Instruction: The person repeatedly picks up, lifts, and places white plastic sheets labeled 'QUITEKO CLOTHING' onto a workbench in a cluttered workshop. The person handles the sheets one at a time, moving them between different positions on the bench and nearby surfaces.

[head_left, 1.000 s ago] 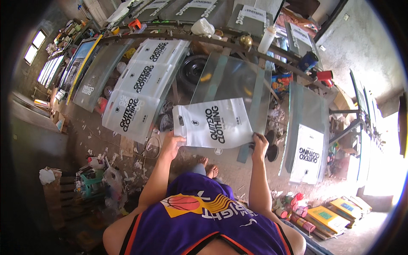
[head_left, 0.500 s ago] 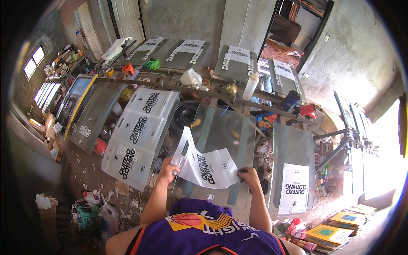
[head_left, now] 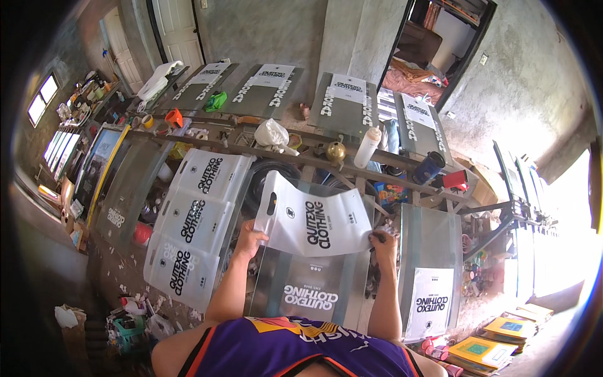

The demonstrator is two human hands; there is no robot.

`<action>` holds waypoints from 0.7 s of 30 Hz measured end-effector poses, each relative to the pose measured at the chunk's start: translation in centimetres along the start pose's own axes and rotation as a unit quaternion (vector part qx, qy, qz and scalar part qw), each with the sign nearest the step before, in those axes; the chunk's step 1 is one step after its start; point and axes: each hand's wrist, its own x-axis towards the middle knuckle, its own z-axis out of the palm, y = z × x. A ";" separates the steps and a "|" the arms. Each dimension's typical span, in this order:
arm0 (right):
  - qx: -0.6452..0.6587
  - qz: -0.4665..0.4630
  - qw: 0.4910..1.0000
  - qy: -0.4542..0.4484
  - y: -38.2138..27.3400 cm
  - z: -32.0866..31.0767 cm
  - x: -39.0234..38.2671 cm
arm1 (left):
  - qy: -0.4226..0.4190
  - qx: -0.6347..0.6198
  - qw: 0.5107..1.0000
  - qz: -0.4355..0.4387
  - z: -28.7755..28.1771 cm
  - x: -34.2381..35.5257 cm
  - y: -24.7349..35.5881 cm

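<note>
My left hand (head_left: pixel 253 239) grips the lower left corner of a white printed plastic bag (head_left: pixel 295 207) with a handle cut-out, and my right hand (head_left: pixel 382 240) pinches its lower right corner. The bag is held slightly curved above the far part of a glass pane (head_left: pixel 276 295), whose near part shows white printing. To the left lies a pane covered with three printed bags (head_left: pixel 204 245). To the right, another pane (head_left: pixel 433 232) carries one printed bag (head_left: pixel 427 300) on its near part.
A wooden rack (head_left: pixel 304 151) holds a white bottle (head_left: pixel 367 147), blue can (head_left: pixel 428 168), red cup (head_left: pixel 455 180) and crumpled white bag (head_left: pixel 271 135). More panes (head_left: pixel 251 100) stand along the back. Yellow flat stacks (head_left: pixel 477 353) lie lower right; a green basket (head_left: pixel 122 333) and litter sit lower left.
The held bag has moved forward and flattened from a more folded shape, uncovering white print on the glass beneath. My head has tilted up, showing more of the room.
</note>
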 end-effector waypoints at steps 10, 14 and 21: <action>0.032 0.032 0.996 0.083 3.4 3.3 7.8 | 0.003 0.042 0.998 -0.041 0.2 9.8 -1.4; -0.031 0.091 0.992 0.081 10.5 4.2 7.4 | 0.026 0.165 0.981 -0.097 -2.1 9.1 -4.0; -0.061 0.087 0.994 0.031 10.5 2.7 3.4 | -0.002 0.158 0.979 -0.125 -2.3 3.4 -4.5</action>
